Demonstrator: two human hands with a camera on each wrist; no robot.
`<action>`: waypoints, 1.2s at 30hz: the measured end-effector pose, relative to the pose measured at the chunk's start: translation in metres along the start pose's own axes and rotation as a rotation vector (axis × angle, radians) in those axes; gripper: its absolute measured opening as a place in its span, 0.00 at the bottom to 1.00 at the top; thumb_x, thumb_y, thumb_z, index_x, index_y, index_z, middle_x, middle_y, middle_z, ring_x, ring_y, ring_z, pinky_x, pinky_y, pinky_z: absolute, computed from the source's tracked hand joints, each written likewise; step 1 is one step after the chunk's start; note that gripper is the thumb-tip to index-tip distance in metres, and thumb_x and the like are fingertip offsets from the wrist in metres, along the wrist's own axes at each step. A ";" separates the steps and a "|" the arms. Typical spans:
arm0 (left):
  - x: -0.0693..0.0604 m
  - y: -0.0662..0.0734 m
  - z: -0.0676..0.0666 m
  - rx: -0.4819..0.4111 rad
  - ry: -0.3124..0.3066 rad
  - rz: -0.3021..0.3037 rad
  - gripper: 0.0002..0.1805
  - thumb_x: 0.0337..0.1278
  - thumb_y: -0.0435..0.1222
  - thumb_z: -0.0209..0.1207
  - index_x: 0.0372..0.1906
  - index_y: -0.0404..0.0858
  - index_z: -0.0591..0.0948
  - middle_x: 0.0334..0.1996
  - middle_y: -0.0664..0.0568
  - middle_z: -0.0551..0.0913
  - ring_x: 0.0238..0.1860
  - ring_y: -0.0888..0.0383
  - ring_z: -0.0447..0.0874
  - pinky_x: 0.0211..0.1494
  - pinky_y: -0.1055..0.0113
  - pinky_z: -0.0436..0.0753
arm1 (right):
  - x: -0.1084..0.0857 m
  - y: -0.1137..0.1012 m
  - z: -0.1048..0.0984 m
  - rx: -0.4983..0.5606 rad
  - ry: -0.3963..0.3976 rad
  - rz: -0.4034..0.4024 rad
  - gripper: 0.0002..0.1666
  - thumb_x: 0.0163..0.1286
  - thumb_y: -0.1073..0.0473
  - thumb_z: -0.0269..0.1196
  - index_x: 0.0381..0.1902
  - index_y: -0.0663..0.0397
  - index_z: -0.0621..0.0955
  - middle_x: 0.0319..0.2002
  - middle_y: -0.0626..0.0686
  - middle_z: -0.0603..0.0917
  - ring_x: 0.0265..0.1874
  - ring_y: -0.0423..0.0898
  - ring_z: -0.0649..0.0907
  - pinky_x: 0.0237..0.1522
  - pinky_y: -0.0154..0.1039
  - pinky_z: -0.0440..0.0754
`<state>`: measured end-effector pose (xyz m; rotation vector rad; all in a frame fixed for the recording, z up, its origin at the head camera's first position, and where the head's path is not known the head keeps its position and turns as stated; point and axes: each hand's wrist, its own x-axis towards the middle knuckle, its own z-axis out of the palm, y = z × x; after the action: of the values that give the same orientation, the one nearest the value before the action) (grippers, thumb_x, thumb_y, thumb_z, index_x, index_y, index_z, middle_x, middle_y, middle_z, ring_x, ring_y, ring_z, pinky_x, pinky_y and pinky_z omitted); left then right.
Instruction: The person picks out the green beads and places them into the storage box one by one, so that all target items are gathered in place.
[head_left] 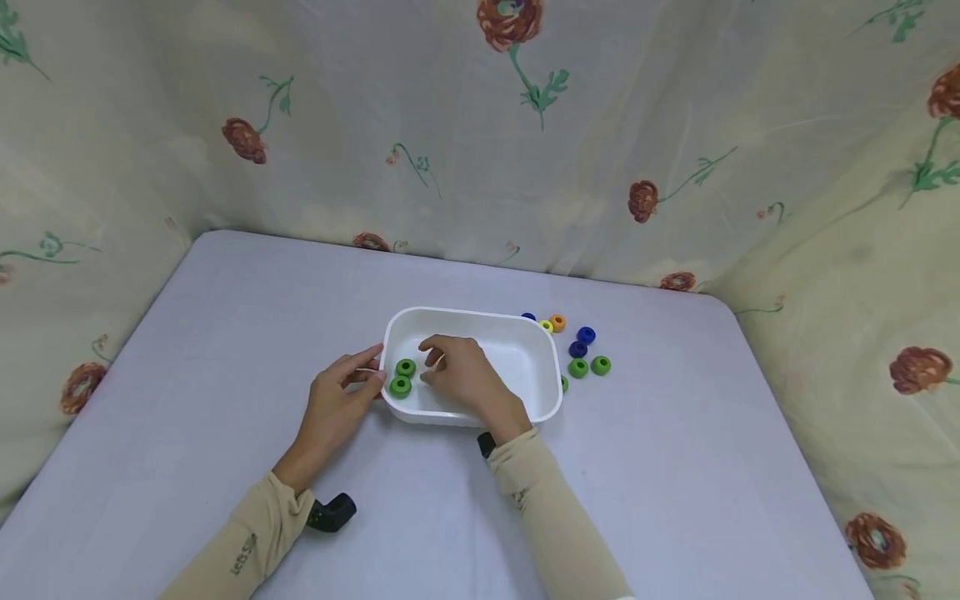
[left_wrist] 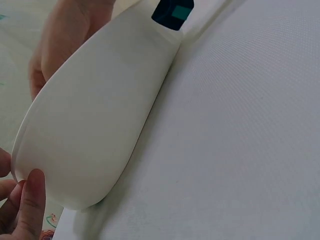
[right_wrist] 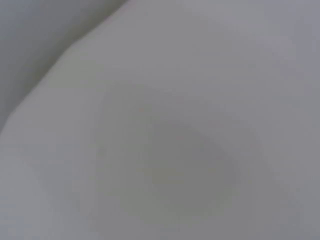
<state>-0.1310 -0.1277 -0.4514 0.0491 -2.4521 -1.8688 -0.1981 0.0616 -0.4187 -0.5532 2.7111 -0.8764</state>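
A white tray [head_left: 510,329] with raised walls lies on the table, and two green beads [head_left: 401,386] with holes rest inside its left end. My left hand [head_left: 337,404] holds that end, thumb and fingers at the rim; in the left wrist view its fingers [left_wrist: 31,205] press against the tray's outer wall [left_wrist: 100,110]. Over the tray's middle is my right hand [head_left: 472,375], just right of the green beads. Its thumb and forefinger are bent and apart, with nothing visible between them. The right wrist view shows only a blurred white surface.
Right of the tray lie loose beads: an orange bead [head_left: 557,322], a yellow bead [head_left: 546,327], several blue beads [head_left: 586,335] and several green beads [head_left: 601,365]. The tray wall partly hides some. Flowered cloth [head_left: 450,150] hangs behind the white table [head_left: 675,467].
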 end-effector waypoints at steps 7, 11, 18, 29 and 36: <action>0.000 0.001 0.000 0.004 0.002 -0.026 0.26 0.67 0.30 0.59 0.69 0.39 0.75 0.53 0.42 0.80 0.55 0.48 0.81 0.45 0.77 0.89 | -0.014 0.004 -0.018 0.062 0.153 -0.041 0.19 0.67 0.59 0.68 0.55 0.58 0.83 0.45 0.55 0.88 0.44 0.49 0.86 0.49 0.42 0.87; -0.001 0.000 0.000 0.015 0.009 -0.024 0.26 0.66 0.30 0.60 0.68 0.39 0.75 0.53 0.42 0.79 0.56 0.48 0.81 0.46 0.77 0.88 | -0.027 0.005 -0.033 0.114 0.223 -0.025 0.19 0.70 0.56 0.67 0.55 0.57 0.84 0.45 0.54 0.88 0.45 0.48 0.85 0.48 0.41 0.87; -0.001 -0.001 0.000 0.013 0.015 -0.007 0.25 0.67 0.30 0.60 0.68 0.38 0.76 0.53 0.41 0.80 0.55 0.48 0.81 0.47 0.78 0.87 | -0.051 0.033 -0.067 0.200 0.411 0.028 0.15 0.71 0.55 0.65 0.52 0.56 0.85 0.45 0.55 0.88 0.46 0.49 0.85 0.48 0.40 0.85; -0.001 -0.001 0.001 0.041 0.019 -0.008 0.25 0.67 0.31 0.60 0.68 0.39 0.76 0.52 0.42 0.80 0.55 0.48 0.81 0.47 0.78 0.87 | -0.071 0.076 -0.079 0.273 0.548 0.191 0.15 0.70 0.58 0.66 0.51 0.58 0.85 0.49 0.59 0.87 0.47 0.51 0.85 0.43 0.22 0.79; -0.001 -0.001 0.002 0.026 0.019 -0.006 0.25 0.66 0.30 0.60 0.68 0.38 0.76 0.52 0.41 0.80 0.55 0.48 0.81 0.46 0.77 0.88 | -0.076 0.101 -0.071 0.257 0.553 0.347 0.14 0.72 0.58 0.64 0.53 0.54 0.85 0.49 0.57 0.87 0.48 0.50 0.84 0.47 0.28 0.82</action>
<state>-0.1299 -0.1259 -0.4526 0.0746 -2.4665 -1.8309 -0.1815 0.2059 -0.4155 0.2494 2.9423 -1.4072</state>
